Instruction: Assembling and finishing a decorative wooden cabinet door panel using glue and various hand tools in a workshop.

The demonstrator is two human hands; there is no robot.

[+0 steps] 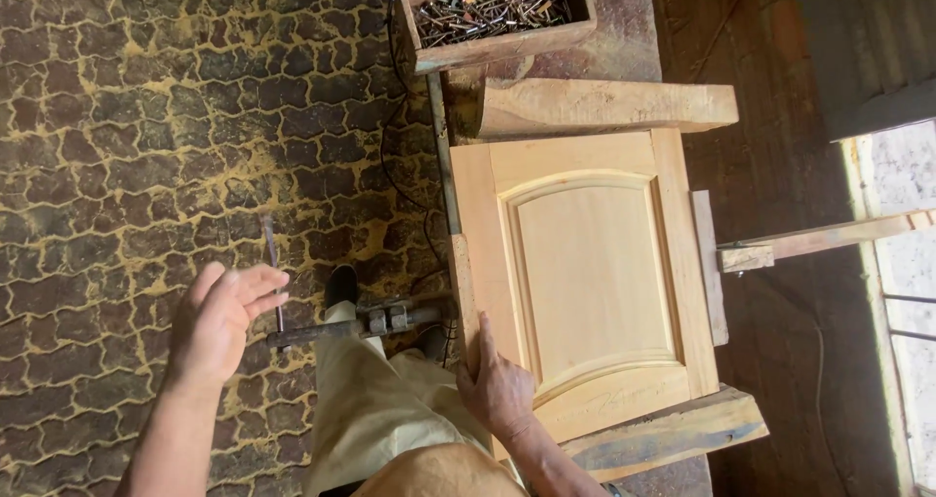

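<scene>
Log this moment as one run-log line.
left hand: open, at clamp handle | right hand: flat on cabinet door panel | nail box: beyond panel

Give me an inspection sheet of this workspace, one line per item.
Surface: wooden workbench, worn.
Job's things: pale wooden cabinet door lying flat on two wood beams; metal clamp bar at its edge.
Clutter: wooden box of nails.
Grippers: left hand open by the clamp handle; right hand resting on the door's edge.
Cables: black cable on the floor.
Surroundings: cracked-pattern floor; plank wall.
</scene>
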